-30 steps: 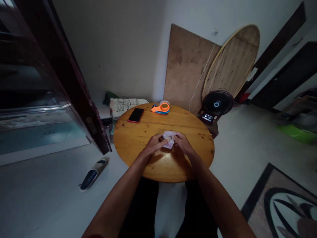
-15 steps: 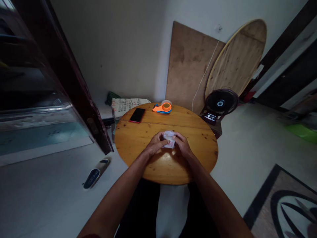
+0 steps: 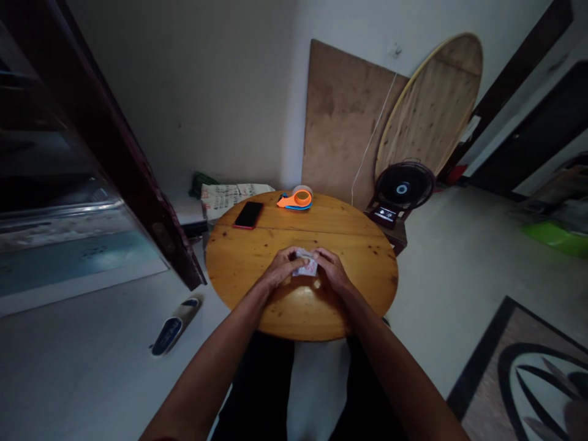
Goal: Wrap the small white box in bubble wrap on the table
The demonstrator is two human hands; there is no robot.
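Note:
Between my hands, over the front half of the round wooden table (image 3: 248, 263), is a small white packet with pink print (image 3: 310, 267). I cannot make out its exact kind. My left hand (image 3: 283, 268) is closed around its left side, thumb lying across the front. At its upper right edge, the bent fingers of my right hand (image 3: 331, 267) pinch the packet. The undersides of both hands and the packet's back are hidden.
A black phone with a red edge (image 3: 248, 215) lies on the table's back left. Beside it is an orange and blue tape dispenser (image 3: 298, 199). A dark fan (image 3: 401, 188) stands behind the right edge. On the floor at left lies a slipper (image 3: 172, 331).
The packet's pale upper part, raised and rounded before, now sits lower and flatter. Both hands still hold it. The whole view has shifted slightly, with things appearing farther left.

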